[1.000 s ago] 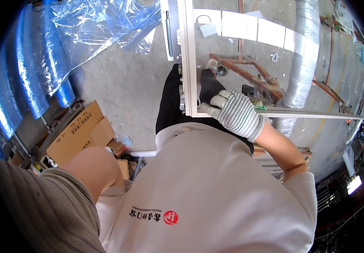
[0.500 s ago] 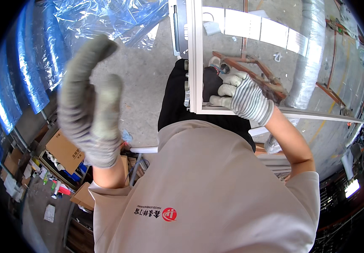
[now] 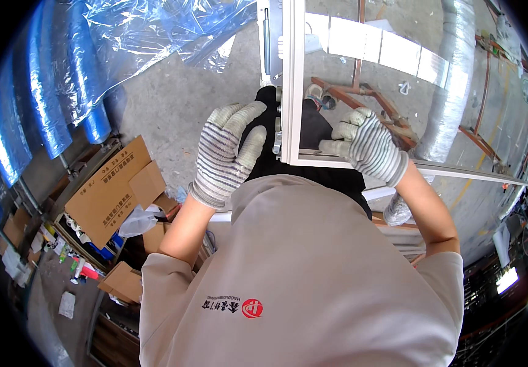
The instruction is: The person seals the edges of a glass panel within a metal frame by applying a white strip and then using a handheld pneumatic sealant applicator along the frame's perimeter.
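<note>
A large glazed panel with a pale metal frame (image 3: 293, 79) stands upright in front of me, right of centre. My right hand (image 3: 371, 147), in a striped knit glove, grips the frame's near edge close to its corner, its fingers bent over onto the glass (image 3: 386, 119) side. Small metal hardware pieces (image 3: 277, 131) sit along the frame's left side. Left of them, my gloved left hand (image 3: 227, 153) is raised with thumb and fingers apart, and no object shows in it. It is close to the hardware but appears not to touch the frame.
Blue film-wrapped long bundles (image 3: 46, 92) stand at the far left, with clear plastic sheeting (image 3: 172, 30) beside them. Cardboard boxes (image 3: 108, 196) and litter lie at the lower left. Through the glass show a brown metal rack (image 3: 362, 95) and a plastic-wrapped column (image 3: 450, 79).
My left hand has come down and right, from high on the left to beside the frame's hardware. My right hand keeps its place on the frame; the whole view has shifted slightly.
</note>
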A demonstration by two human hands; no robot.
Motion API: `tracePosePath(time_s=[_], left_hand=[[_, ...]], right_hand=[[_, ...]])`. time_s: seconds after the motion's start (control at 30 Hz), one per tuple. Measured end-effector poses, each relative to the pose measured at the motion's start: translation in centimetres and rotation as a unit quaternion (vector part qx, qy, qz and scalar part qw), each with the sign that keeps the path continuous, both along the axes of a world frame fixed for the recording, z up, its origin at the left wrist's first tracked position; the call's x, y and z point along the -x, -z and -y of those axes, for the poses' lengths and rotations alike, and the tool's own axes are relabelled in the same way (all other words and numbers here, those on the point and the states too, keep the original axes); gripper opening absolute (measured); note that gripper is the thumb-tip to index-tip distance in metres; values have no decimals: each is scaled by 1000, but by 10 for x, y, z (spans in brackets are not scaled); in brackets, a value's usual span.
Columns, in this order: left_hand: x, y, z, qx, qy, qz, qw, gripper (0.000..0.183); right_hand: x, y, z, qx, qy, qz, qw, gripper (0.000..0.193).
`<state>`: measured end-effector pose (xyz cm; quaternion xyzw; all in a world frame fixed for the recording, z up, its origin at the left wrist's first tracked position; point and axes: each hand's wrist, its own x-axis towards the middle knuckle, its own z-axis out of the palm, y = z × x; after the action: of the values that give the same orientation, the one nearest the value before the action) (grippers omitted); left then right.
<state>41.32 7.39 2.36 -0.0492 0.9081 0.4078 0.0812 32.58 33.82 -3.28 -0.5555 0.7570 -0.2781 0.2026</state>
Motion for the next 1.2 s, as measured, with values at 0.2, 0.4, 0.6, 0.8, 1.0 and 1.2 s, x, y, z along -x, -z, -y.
tracePosePath(time_s=[0.2,0.4,0.6,0.8,1.0,1.2], left_hand=[[11,0,-6,35,-10,-74,997,34],[-6,13,-55,189,213,-210,935,32],[-28,28,-98,288,260,-101,916,21],[-28,33,-141,176,220,-13,959,29],[8,2,-145,-562,117,335,747,36],[13,8,-120,-224,96,171,955,39]], right_hand=[[-22,-5,3,-15,74,-19,997,21],[4,-26,-55,19,199,31,979,25],[5,-62,-95,-42,365,78,927,20],[-13,-60,-103,6,456,156,876,15],[-28,-46,-109,40,535,443,718,28],[-40,-47,-120,72,446,442,775,21]])
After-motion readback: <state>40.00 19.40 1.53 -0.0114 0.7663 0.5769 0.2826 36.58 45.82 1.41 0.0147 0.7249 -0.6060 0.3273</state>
